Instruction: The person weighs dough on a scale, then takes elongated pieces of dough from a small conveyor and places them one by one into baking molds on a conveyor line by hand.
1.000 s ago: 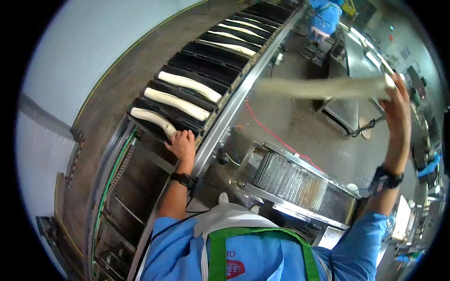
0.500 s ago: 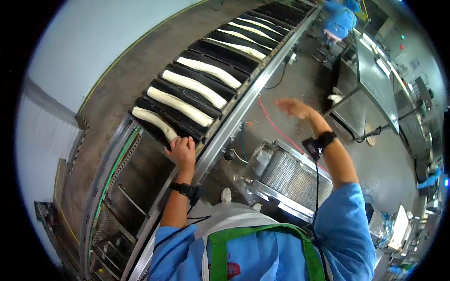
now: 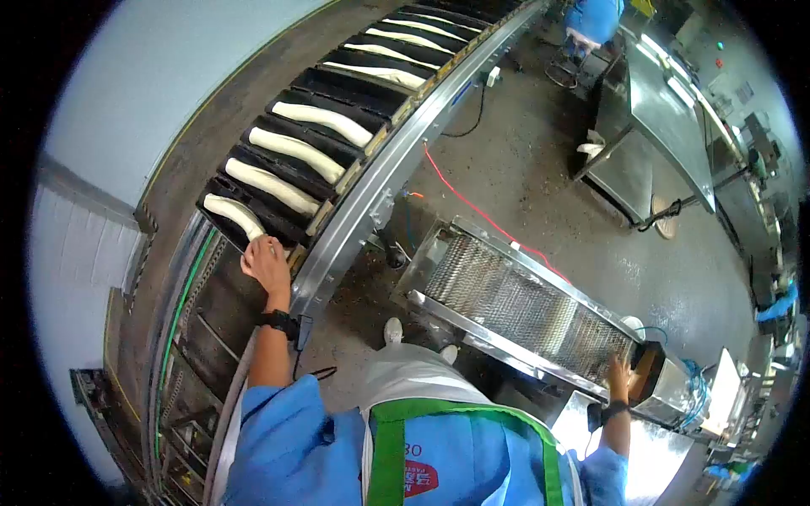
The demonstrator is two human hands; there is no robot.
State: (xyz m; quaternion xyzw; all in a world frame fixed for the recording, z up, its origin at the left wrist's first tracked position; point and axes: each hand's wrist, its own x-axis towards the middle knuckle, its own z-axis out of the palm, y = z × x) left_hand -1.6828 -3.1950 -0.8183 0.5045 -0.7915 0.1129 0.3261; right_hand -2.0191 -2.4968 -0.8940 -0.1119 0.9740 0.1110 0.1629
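My left hand (image 3: pixel 266 261) is at the near end of a long pale strip of dough (image 3: pixel 229 211), its bent fingers closed over the tip. That strip lies in the nearest black pan (image 3: pixel 221 181) of a row on the rail conveyor. Farther up, more dough strips (image 3: pixel 272 185) lie one to a pan, and one pan (image 3: pixel 350 91) shows no dough. Out to the right, my right hand (image 3: pixel 620 377) is at the far right end of a metal mesh belt (image 3: pixel 515 295). Its fingers look stretched and apart, slightly blurred, with nothing visible in them.
A metal rail (image 3: pixel 396 169) borders the pans. A red hose (image 3: pixel 472 201) crosses the floor behind the mesh belt. Steel tables (image 3: pixel 662 118) stand at the right, and a person in blue (image 3: pixel 593 21) is at the back. A metal box (image 3: pixel 671 392) adjoins the belt's right end.
My right hand has swung right and down from above the floor to the mesh belt's right end. My left hand stays at the nearest dough strip's end while the view has shifted.
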